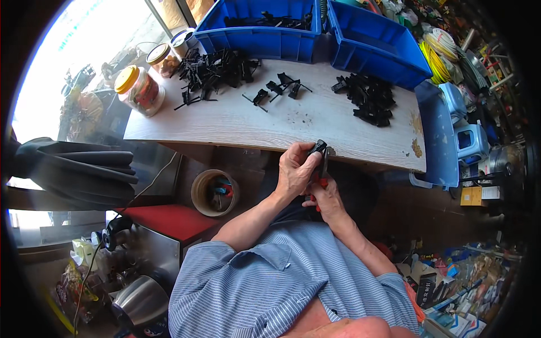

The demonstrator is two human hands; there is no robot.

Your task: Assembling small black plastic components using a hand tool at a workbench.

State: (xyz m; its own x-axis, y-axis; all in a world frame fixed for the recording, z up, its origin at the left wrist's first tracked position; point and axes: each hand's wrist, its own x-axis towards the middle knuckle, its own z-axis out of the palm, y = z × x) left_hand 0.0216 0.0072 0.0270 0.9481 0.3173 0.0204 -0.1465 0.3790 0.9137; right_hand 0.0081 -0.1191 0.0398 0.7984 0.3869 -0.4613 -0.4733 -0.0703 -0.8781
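Near the table's front edge, my left hand pinches a small black plastic part. My right hand is wrapped round the red handles of a pair of pliers, whose dark jaws point up beside the part. Whether the jaws touch it I cannot tell. On the white wood-grain table lies a large heap of black parts with thin stems at the left. Several similar loose pieces are in the middle. At the right sits a pile of black parts without visible stems.
Two blue bins stand at the back, the left one holding black parts. Jars, one yellow-lidded, line the left edge. Below are a round bucket and a red-topped cabinet. Blue stools and clutter fill the right.
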